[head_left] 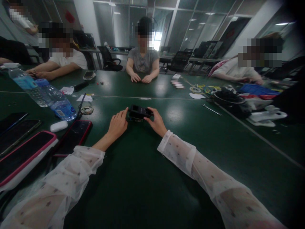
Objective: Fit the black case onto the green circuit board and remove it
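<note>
A small black plastic case (140,111) with a rectangular opening is between my two hands, just over the green tabletop. Beneath it shows a thin part that looks like a circuit board (135,119); whether the two are joined I cannot tell. My right hand (156,121) pinches the right end of the case, thumb at the front and fingers behind. At the left end, my left hand (118,123) has its fingers closed together, palm down, with the fingertips against the case. Its thumb is hidden.
Several phones, including a red-edged phone (75,136), lie at left beside a white earbud case (59,126) and water bottles (58,100). A wrench (212,110), cables (202,89) and a white tool-like object (267,115) lie right. A person (143,60) sits opposite; others sit at both sides.
</note>
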